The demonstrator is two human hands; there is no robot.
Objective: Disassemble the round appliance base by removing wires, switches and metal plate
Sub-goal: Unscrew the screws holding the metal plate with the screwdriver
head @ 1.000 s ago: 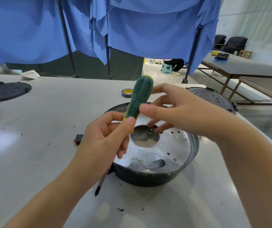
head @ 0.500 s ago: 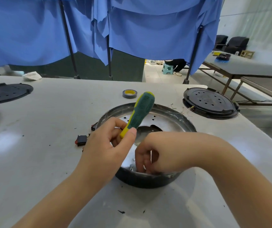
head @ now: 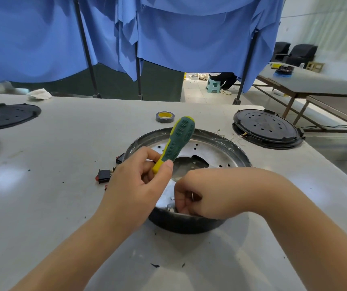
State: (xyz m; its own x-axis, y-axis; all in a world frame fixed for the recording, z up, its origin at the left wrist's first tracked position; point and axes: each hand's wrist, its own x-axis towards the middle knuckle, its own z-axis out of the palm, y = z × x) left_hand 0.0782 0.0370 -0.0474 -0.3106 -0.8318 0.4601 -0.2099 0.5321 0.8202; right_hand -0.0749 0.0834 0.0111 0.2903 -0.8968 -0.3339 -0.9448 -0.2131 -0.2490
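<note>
Silver metal plate (head: 214, 153) lies inside the round base (head: 186, 224) near the worktop's front edge, and the right hand (head: 206, 196), nearer, curls its fingers (head: 182, 203) down at the plate's near rim, apparently pinching something small. Left hand (head: 139, 183) grips the screwdriver (head: 177, 141) by its handle, which slants up and away from the plate.

Two bare forearms, sleeveless, no gloves or rings
</note>
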